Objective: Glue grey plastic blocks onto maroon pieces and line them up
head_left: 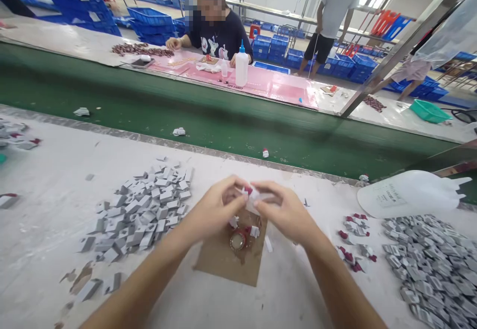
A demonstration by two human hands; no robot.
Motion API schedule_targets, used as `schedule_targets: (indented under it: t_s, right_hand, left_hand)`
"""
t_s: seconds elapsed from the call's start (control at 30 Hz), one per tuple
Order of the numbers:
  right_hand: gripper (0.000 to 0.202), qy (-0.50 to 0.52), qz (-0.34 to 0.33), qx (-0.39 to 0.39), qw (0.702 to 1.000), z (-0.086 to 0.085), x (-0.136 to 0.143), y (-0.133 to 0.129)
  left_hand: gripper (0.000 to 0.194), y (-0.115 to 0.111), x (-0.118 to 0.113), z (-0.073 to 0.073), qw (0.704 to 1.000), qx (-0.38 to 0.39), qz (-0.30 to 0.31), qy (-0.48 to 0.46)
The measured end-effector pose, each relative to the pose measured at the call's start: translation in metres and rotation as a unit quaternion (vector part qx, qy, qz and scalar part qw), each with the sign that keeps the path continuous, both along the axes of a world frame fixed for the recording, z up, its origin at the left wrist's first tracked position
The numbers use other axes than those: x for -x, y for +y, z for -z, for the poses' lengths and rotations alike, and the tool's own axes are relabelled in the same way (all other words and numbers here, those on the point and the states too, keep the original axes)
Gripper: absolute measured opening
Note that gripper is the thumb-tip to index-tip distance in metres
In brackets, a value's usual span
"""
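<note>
A small piece (248, 190), white with a dark red patch, sits between the fingertips of the left hand (213, 205) and the right hand (283, 208). Both hands pinch it, fingers curled and thumbs beneath. It is blurred, and I cannot tell whether it is one part or two.

Just below the grip lies a flat brown cardboard (231, 264), stained dark in places. On it sits a shallow round cap (237, 241) with a red-smeared rim and a pale inside; white bits (255, 231) lie next to it.

To the right of the grip, a translucent white bottle (406, 196) lies on its side, its level unclear. Beyond the grip, on the far bench, stand a blue-tipped squeeze bottle (242, 68) and, farther right, a green basin (430, 112), its contents unclear.

Left of the grip is a heap of matte grey notched blocks (149, 209). Right of it lie red-tipped pieces (356, 224) and, farther out, a mound of grey parts (436, 259) with irregular, angular shapes.
</note>
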State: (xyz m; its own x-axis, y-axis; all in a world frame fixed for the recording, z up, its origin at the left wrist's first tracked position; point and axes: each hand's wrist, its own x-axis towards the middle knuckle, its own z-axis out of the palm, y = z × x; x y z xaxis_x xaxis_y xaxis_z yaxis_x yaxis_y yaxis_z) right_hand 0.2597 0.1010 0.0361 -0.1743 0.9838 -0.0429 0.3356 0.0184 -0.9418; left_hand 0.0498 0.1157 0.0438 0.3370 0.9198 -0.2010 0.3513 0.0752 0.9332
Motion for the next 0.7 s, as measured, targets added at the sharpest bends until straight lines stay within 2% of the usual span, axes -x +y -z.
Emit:
schedule_targets:
  t_s: [0.1,0.2,0.27,0.33,0.43,0.53,0.63,0.7]
  right_hand:
    - [0.041,-0.075,0.079,-0.036,0.993,0.006,-0.002,0.070]
    - [0.031,-0.150,0.134,-0.044,0.979,0.020,0.006,0.125]
    - [0.032,-0.183,0.151,-0.043,0.970,0.028,0.010,0.144]
    - [0.031,-0.199,0.166,-0.049,0.965,0.033,0.008,0.146]
    - [0.019,-0.202,0.176,-0.074,0.961,0.028,-0.005,0.120]
    - [0.011,-0.196,0.160,-0.105,0.962,0.016,-0.017,0.062]
    - [0.011,-0.202,0.131,-0.116,0.964,0.015,-0.023,-0.010]
    - [0.012,-0.224,0.090,-0.135,0.961,0.026,-0.024,-0.055]
  left_hand:
    - [0.014,0.055,-0.011,0.006,0.992,-0.042,-0.095,0.073]
    - [0.019,0.103,-0.028,0.017,0.975,-0.070,-0.159,0.137]
    - [0.028,0.125,-0.041,0.025,0.965,-0.080,-0.173,0.181]
    - [0.033,0.138,-0.054,0.031,0.959,-0.082,-0.164,0.216]
    - [0.034,0.144,-0.072,0.036,0.957,-0.080,-0.123,0.249]
    - [0.034,0.137,-0.082,0.033,0.947,-0.094,-0.101,0.289]
    - [0.036,0.118,-0.076,0.025,0.928,-0.133,-0.108,0.330]
    - [0.030,0.097,-0.058,0.018,0.916,-0.167,-0.105,0.348]
